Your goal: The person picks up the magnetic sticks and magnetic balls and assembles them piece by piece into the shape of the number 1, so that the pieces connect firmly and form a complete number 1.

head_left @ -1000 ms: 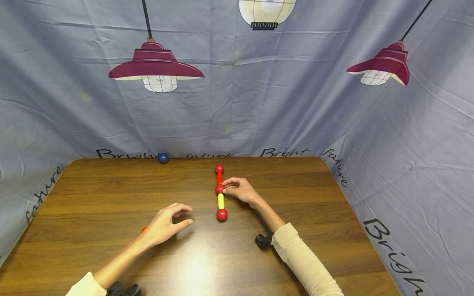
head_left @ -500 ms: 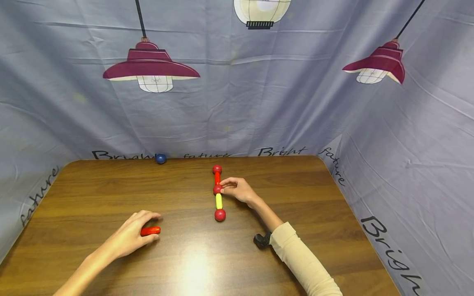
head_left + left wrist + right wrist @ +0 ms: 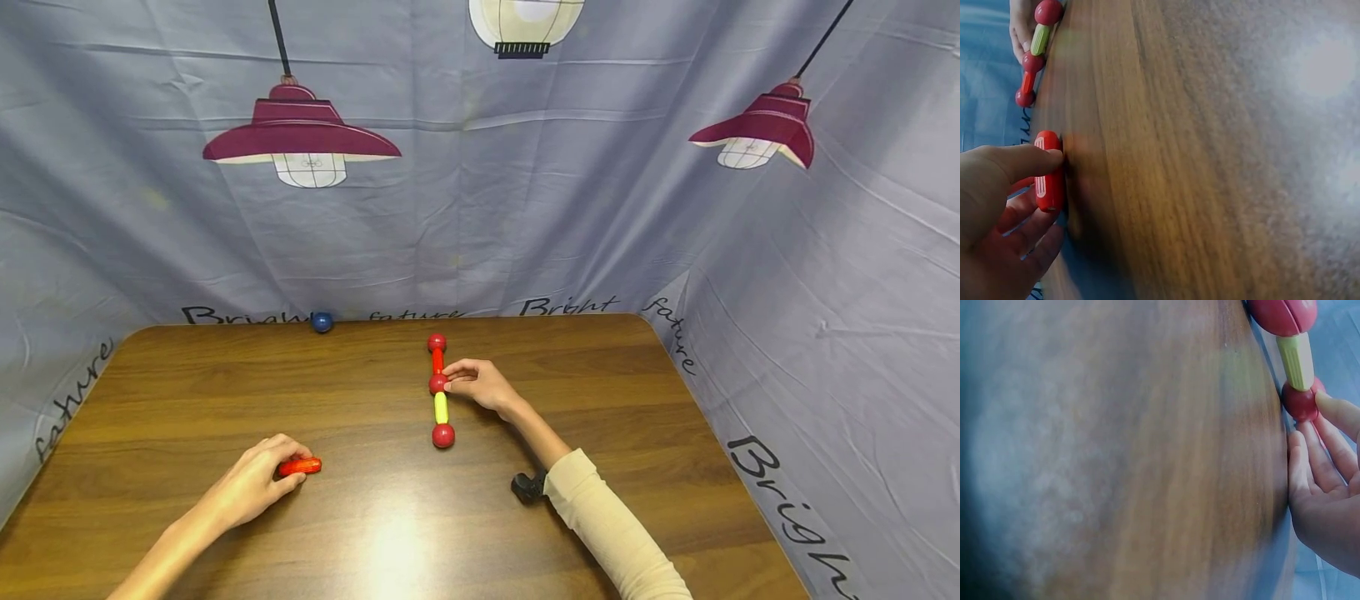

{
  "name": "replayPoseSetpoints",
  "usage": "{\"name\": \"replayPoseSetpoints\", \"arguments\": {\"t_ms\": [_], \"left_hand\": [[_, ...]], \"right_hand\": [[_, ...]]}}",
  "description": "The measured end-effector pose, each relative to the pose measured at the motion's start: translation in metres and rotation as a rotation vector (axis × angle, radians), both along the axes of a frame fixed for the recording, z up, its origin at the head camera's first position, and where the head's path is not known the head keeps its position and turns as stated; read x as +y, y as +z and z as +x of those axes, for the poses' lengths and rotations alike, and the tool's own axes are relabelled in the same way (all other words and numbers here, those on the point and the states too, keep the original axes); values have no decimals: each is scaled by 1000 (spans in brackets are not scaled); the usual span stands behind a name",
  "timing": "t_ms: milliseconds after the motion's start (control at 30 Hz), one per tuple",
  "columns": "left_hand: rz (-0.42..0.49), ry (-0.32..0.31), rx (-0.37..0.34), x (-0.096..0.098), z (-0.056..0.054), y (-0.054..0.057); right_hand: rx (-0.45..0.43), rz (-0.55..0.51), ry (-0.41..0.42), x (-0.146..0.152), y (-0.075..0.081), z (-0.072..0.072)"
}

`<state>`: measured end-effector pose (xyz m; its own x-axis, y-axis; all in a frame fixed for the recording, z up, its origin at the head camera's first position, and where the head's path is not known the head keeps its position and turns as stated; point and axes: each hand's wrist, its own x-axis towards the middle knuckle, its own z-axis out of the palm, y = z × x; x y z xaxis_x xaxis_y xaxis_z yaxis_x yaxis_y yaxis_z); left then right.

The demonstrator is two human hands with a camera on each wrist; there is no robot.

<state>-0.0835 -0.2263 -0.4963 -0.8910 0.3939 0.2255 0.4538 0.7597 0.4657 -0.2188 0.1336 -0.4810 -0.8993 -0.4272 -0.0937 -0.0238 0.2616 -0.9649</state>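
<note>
My left hand (image 3: 251, 483) pinches a short red stick (image 3: 306, 466) between thumb and fingers on the left side of the table; the left wrist view shows the stick's ribbed side and the thumb (image 3: 1035, 161) across it. At mid-table lies a straight chain: a far red ball (image 3: 437, 342), a red stick (image 3: 438, 361), a middle red ball (image 3: 438, 383), a yellow stick (image 3: 441, 408) and a near red ball (image 3: 443, 436). My right hand (image 3: 483, 387) holds the middle ball from its right side, thumb and fingertips on it, as the right wrist view also shows.
A blue ball (image 3: 322, 322) sits at the table's back edge, left of the chain. Behind the wooden table (image 3: 600, 400) hangs a grey-blue curtain (image 3: 465, 208) printed with lamps. Something black (image 3: 528, 488) sticks out beside the right sleeve (image 3: 600, 508).
My left hand has moved left and back to the red stick, and its fingers have closed on it. The right hand stays at the middle ball. The head view has shifted slightly.
</note>
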Motion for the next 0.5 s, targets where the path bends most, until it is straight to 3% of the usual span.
{"name": "replayPoseSetpoints", "arguments": {"t_ms": [100,267,400,500], "left_hand": [[50,-10,10,1,-2,-1],[143,-23,2,10,-5,2],[221,-11,-49,20,-4,6],[273,22,-140,29,-3,8]], "right_hand": [[-4,8,6,0,-3,-2],[-6,10,5,2,-23,-13],[-13,2,-13,3,-32,-17],[-22,-2,-25,3,-34,-18]]}}
